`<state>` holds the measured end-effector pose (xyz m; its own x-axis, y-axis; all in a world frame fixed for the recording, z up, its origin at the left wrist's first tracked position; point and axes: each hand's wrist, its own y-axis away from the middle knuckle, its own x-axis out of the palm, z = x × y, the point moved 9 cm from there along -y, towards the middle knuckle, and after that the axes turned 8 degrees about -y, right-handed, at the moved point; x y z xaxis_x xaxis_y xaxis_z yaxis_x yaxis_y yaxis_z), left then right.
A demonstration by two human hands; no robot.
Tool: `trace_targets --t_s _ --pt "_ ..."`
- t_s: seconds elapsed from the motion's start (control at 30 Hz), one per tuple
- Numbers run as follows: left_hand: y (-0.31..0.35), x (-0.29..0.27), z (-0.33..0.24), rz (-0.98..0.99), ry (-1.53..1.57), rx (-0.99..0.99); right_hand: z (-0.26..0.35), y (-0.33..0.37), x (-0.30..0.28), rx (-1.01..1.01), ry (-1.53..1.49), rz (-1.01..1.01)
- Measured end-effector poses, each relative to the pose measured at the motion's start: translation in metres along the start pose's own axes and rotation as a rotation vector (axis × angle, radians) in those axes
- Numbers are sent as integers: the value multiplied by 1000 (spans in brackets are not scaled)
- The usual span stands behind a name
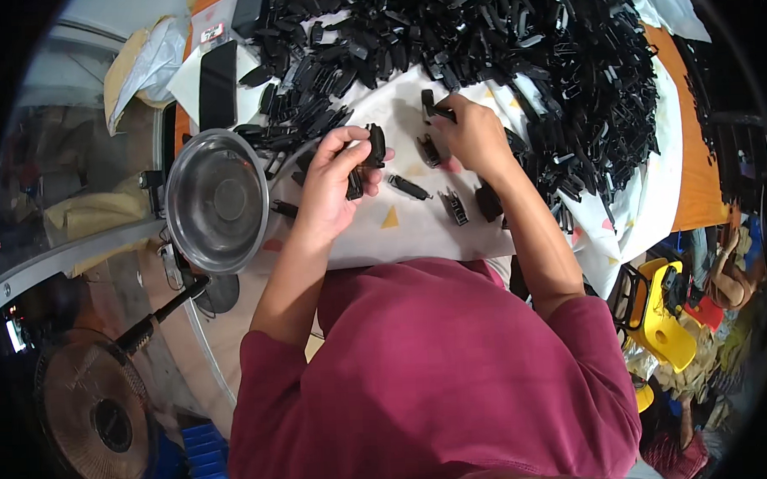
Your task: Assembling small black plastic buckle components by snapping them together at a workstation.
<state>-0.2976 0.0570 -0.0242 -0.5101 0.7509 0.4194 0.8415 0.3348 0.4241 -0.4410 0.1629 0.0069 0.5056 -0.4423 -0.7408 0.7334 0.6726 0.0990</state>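
A: What does the left hand (339, 169) have?
B: An upright black part (376, 145), pinched between thumb and fingers on the near side of the cloth. A second black piece (354, 185) shows lower down, against the same hand; how firmly it is held, I cannot tell.
A: And the right hand (477, 139)?
B: It is farther over and a little farther from the body, its fingertips pressed together on a small dark part (445, 113) that pokes out to the left. The hand hides the rest of it.
A: Anything lying between them?
B: A slim black clip (409, 187) lies slantwise on the white cloth (667, 145). A ribbed black piece (456, 207) sits to its right and nearer, and an upright-looking piece (431, 149) is just beside the right hand; whether they touch, I cannot tell.
A: Where are the others?
B: In a big heap of black parts (598, 80), spread across the far side and curving down the right.
A: And over on the left?
B: A shiny metal bowl (230, 198) at the table's near left, with a black phone (218, 85) beyond it.
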Motion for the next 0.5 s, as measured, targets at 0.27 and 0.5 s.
trace_targets --t_s 0.27,0.5 --pt "-3 24 -7 68 -214 76 36 32 -16 -301 -318 116" --pt "-7 42 -22 -23 -399 307 24 43 -17 -87 -955 -264"
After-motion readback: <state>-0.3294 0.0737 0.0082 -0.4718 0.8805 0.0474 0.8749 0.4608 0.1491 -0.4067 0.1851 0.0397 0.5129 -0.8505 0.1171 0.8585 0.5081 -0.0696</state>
